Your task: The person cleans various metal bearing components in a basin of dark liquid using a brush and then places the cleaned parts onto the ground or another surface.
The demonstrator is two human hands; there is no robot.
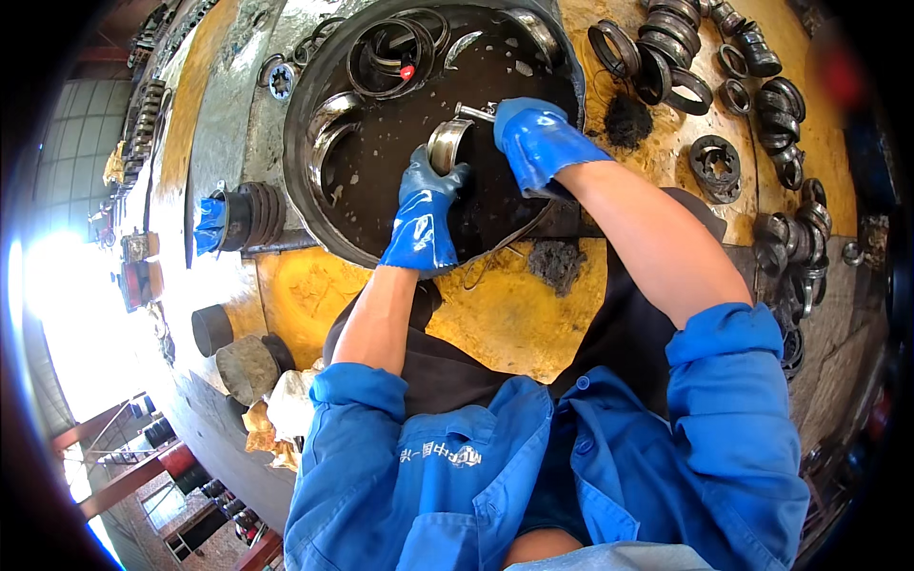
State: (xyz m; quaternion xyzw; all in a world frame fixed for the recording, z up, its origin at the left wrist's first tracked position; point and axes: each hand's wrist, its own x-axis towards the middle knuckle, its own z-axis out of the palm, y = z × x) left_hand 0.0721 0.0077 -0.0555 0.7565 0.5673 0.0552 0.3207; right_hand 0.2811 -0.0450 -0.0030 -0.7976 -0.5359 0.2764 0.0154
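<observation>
Over a wide round basin (297, 162) of dark liquid, my gloved left hand (427, 205) grips a shiny metal ring (446, 145), tilted on its edge. Just to the right, my gloved right hand (538, 143) is closed around a short metal tool (473, 113). The tool's bright end points left toward the ring's upper rim; whether they touch I cannot tell. Both gloves are blue and wet. Larger metal rings (333, 119) lean on the basin's left wall. Thin rings (390, 57) lie at its far side, with a small red object (407, 72) among them.
Many dark metal rings (671, 43) stand stacked on the yellow, stained floor to the right, near a slotted round part (715, 168). Black fibrous clumps (557, 265) lie by the basin's near edge. On the left are ribbed rings (265, 215) and an upright cylinder (211, 329).
</observation>
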